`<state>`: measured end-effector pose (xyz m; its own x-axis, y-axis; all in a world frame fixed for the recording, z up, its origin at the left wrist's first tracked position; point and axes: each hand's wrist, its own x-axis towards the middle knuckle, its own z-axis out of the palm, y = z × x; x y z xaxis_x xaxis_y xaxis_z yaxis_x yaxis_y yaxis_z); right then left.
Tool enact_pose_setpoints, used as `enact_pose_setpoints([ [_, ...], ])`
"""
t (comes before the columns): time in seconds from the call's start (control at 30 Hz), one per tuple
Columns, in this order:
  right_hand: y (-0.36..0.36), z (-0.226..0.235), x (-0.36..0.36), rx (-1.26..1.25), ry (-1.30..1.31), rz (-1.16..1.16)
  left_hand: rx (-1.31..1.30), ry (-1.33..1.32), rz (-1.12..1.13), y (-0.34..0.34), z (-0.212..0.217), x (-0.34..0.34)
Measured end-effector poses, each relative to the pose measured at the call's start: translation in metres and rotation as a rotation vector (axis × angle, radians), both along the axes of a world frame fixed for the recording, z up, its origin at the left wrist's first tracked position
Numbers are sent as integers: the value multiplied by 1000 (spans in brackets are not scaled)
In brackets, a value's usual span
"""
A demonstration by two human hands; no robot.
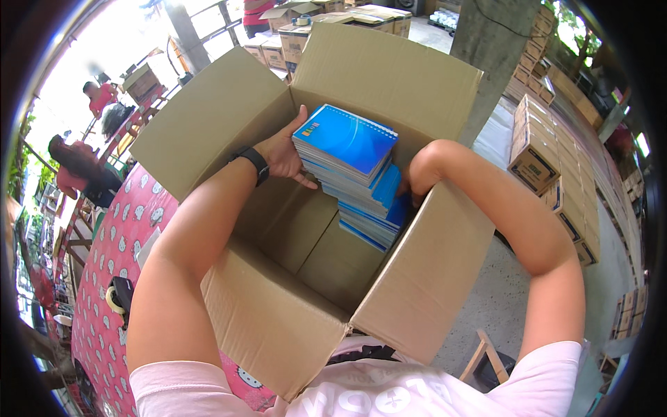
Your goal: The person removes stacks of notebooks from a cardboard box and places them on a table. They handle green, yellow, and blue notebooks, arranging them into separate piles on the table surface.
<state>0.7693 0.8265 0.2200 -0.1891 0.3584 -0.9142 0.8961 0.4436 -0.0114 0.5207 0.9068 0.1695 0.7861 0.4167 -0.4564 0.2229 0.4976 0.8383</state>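
Head view: open cardboard box (pixel 278 306), flaps splayed outward, tilted against the body over a desk (pixel 111 250) under a pink patterned cloth. Inside, at the far right corner, a thick stack of blue spiral notebooks (pixel 351 163), upper ones slewed slightly off the lower ones. Left hand (pixel 285 149), watch on the wrist, flat against the stack's left side, fingers spread and open, pressing rather than gripping. Right hand (pixel 417 184) reaching down over the right flap, wrist bent, fingers hidden behind the stack; cannot tell how far closed, though apparently against the stack's right side. Judged heavy as a block, each notebook stiff enough but covers glossy and likely to slide on one another, so prone to fanning or shearing if squeezed only at the top. Best hold: both sides low down, or beneath the bottom notebook, spiral edges kept aligned. Also on the desk, a tape dispenser (pixel 119 297) near the left edge. Beyond, more sealed cartons (pixel 535 156) stacked to the right, other people at the far left.
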Motion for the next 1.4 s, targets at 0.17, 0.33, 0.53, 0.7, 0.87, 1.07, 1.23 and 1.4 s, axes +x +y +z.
enact_pose_setpoints([
  [0.17, 0, 7, -5, -47, -2, -28, -22, 19, 8, 10, -7, 4],
  [0.33, 5, 2, 7, 25, 127, -63, -160, 105, 21, 37, -16, 2],
  [0.53, 18, -27, 39, 335, 215, 119, -175, 118, -66, 35, -45, 1],
  [0.7, -3, -7, 33, 264, 883, -909, -132, 47, -42, 24, -46, 3],
  [0.87, -11, 16, 17, 212, 863, -961, -151, 31, -44, 27, -58, 4],
  [1.07, -14, 17, 11, 82, 956, -1139, -172, -63, -87, 27, -61, 0],
  [1.23, -22, 20, -2, 194, 889, -1105, -143, 42, -59, 28, -61, 7],
  [1.4, -27, 32, -10, 694, 426, -617, -127, 40, -138, 36, -66, 6],
])
